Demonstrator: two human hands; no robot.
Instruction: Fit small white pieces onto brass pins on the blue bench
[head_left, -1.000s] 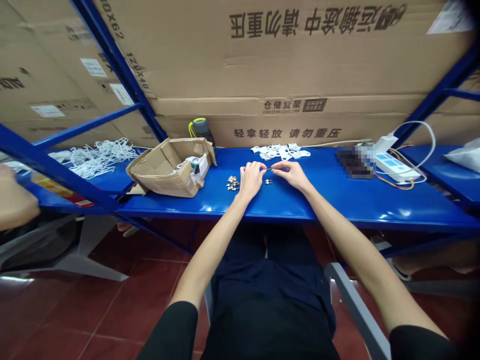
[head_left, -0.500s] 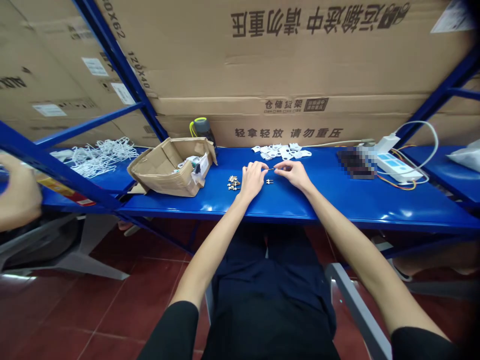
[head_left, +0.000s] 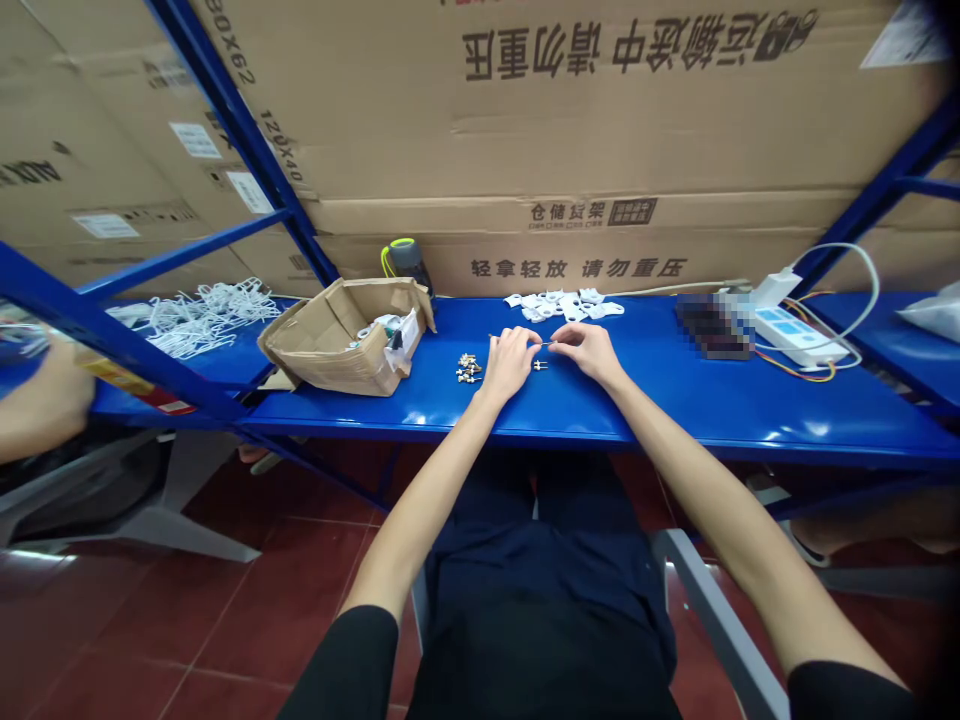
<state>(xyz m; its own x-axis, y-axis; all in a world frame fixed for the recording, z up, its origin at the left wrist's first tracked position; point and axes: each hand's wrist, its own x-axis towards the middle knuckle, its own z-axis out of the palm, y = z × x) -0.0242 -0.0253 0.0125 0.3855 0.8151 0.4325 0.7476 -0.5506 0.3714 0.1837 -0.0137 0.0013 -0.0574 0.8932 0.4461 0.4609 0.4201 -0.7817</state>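
My left hand (head_left: 508, 362) and my right hand (head_left: 589, 349) meet over the blue shelf top (head_left: 675, 400), fingertips pinched together on a thin metal pin (head_left: 541, 343) held between them. A tiny white piece (head_left: 538, 364) lies on the shelf just below the fingers. To the left of my left hand sits a small heap of metal pins (head_left: 468, 369). Behind my hands lies a cluster of white plastic parts (head_left: 564, 304).
An open cardboard box (head_left: 341, 335) with small parts stands left, a dark bottle (head_left: 403, 262) behind it. White hangers (head_left: 202, 312) pile at far left. A power strip (head_left: 791, 330) with cables lies right. Big cartons (head_left: 570, 130) fill the back. Another person's hand (head_left: 34, 395) is at the left edge.
My hands stay pinched together at the same spot. The other person's hand at the left edge has shifted a little.
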